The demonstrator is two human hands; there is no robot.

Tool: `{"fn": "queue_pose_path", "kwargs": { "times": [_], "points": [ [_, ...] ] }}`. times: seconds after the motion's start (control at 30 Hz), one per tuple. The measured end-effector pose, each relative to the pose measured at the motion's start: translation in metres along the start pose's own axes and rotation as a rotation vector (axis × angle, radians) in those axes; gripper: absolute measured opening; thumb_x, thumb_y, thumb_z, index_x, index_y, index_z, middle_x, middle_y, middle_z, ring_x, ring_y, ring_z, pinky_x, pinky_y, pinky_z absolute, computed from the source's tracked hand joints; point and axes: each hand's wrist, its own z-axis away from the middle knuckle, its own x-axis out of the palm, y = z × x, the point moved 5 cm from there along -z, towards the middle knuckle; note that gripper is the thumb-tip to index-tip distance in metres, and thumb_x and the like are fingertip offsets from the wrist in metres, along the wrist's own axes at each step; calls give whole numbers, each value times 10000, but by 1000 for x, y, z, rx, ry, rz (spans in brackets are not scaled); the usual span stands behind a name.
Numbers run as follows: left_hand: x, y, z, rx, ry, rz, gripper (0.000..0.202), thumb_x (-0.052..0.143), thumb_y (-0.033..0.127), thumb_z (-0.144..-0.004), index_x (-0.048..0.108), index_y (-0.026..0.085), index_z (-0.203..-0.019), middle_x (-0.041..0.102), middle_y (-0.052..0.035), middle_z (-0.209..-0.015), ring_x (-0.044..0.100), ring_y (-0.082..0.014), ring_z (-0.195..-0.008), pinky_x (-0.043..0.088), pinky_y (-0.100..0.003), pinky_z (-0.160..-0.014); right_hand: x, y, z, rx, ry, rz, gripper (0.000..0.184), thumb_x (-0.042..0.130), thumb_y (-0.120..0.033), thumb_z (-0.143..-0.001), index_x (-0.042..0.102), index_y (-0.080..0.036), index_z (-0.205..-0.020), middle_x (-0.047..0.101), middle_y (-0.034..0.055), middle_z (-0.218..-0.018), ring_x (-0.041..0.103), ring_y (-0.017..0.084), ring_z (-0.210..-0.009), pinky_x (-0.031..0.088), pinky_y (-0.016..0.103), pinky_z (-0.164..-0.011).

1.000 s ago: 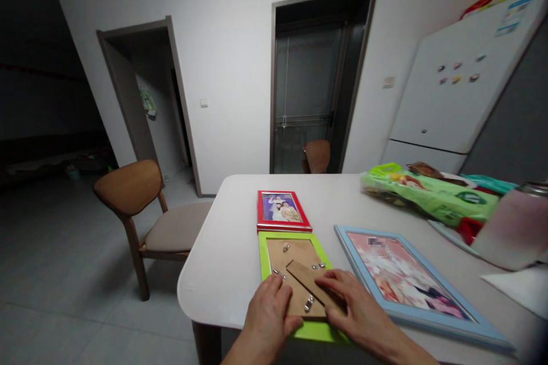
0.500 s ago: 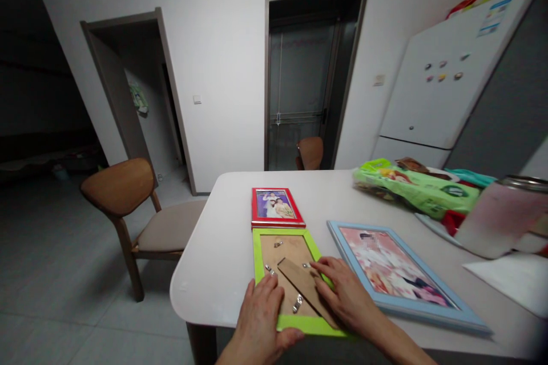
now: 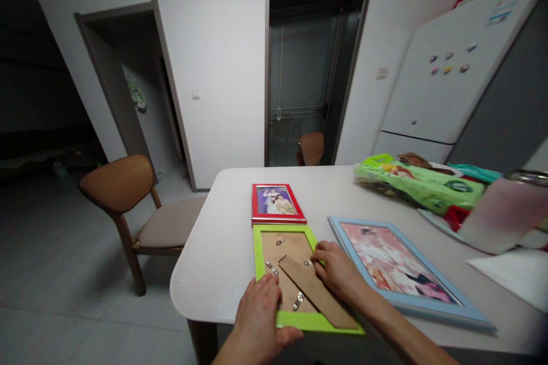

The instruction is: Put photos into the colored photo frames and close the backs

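Note:
A lime-green picture frame (image 3: 258, 256) lies face down near the front edge of the white table (image 3: 222, 251), its brown backing board and stand strut (image 3: 317, 299) facing up. My left hand (image 3: 257, 313) rests flat on the frame's lower left part, fingers stretched toward a metal clip. My right hand (image 3: 336, 268) lies on the frame's right side, fingers curled at a small clip on the backing's edge. Just beyond the green frame lies a red-framed photo (image 3: 276, 203); to its right, a larger blue-framed picture (image 3: 398, 265) lies face up.
A green snack bag (image 3: 422, 185), other packets and a pinkish jar (image 3: 503, 214) crowd the table's right side, with a white sheet (image 3: 516, 274) near them. A wooden chair (image 3: 132, 205) stands left of the table. A white fridge (image 3: 454, 80) and two dark doorways lie beyond.
My right hand has slid up the frame's right side, off the strut, to the clip at the backing's edge. The left hand stayed put. The view shifted slightly.

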Motion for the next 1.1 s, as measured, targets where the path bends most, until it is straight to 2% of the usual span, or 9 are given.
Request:
{"fn": "queue_pose_path", "kwargs": {
  "times": [0.2,0.33,0.47,0.63,0.8,0.9,1.0,1.1],
  "points": [
    [-1,1,1,-11,2,6,700,695,395,-529,456,115,-1125,444,-122,-1223,368,-264,-1136,271,-397,-970,-4,-2,14,-67,-16,-51,293,365,-213,-759,656,-174,-745,551,77,-884,468,181,-866,353,284,-790],
    [1,-2,3,7,-2,5,664,694,405,-540,475,123,-1100,433,-117,-1234,355,-256,-1146,269,-389,-974,-5,-10,9,-67,7,-51,283,372,-220,-761,641,-173,-833,570,77,-886,478,180,-872,351,282,-796],
    [3,-4,5,13,1,6,636,700,405,-536,494,133,-1072,428,-115,-1239,349,-249,-1154,264,-381,-980,1,-25,-12,-65,48,-115,289,382,-241,-767,612,-165,-924,599,73,-924,500,165,-887,347,258,-800],
    [1,-3,4,12,6,-1,617,715,391,-522,512,124,-1040,422,-130,-1242,357,-253,-1150,274,-382,-977,22,-36,-49,8,23,-130,238,420,-266,-746,642,-201,-803,643,35,-829,546,142,-789,353,226,-677],
    [3,-3,4,3,-30,2,617,705,395,-538,514,104,-1047,409,-141,-1250,337,-256,-1164,244,-395,-994,43,-25,-75,123,17,-124,234,441,-309,-736,632,-174,-723,644,33,-720,536,119,-624,303,210,-523],
    [5,-3,4,-12,-42,12,710,701,394,-546,451,75,-1129,396,-159,-1255,329,-264,-1169,234,-411,-996,51,-15,-88,216,25,-105,246,466,-323,-720,617,-133,-679,630,64,-681,506,119,-560,259,220,-472],
    [4,-2,4,-25,-33,24,785,721,373,-521,408,58,-1169,405,-174,-1244,347,-276,-1155,243,-418,-990,52,-11,-96,271,44,-98,274,470,-350,-719,606,-115,-679,623,90,-684,494,128,-552,243,227,-459],
    [3,-3,4,-24,-18,45,719,735,366,-499,477,89,-1110,425,-164,-1231,365,-281,-1141,253,-421,-982,45,-15,-95,267,62,-105,264,468,-343,-720,606,-118,-706,625,95,-701,498,134,-563,249,227,-462]
  ]
}}
